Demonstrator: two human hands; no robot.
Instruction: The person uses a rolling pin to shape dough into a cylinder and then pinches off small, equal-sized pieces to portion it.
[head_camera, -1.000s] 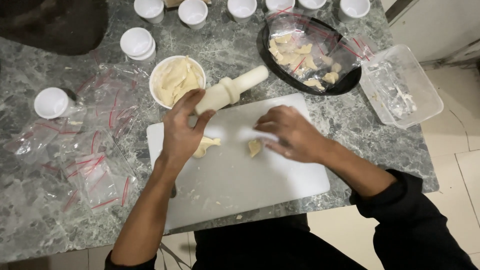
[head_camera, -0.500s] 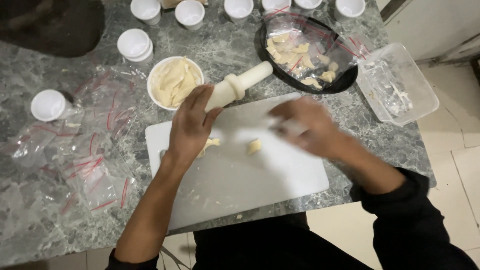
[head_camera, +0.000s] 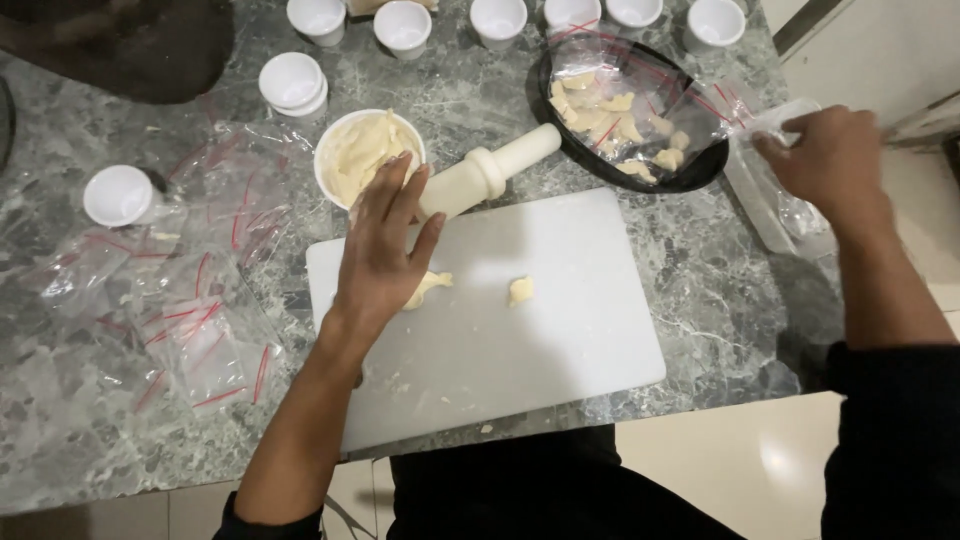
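Bowl (head_camera: 340, 150) holds pale dough; black tray (head_camera: 700, 170) holds bagged pieces.

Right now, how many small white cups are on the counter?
8 at least. Six line the far edge, a stacked pair sits nearer, one stands far left. The stack may hide more.
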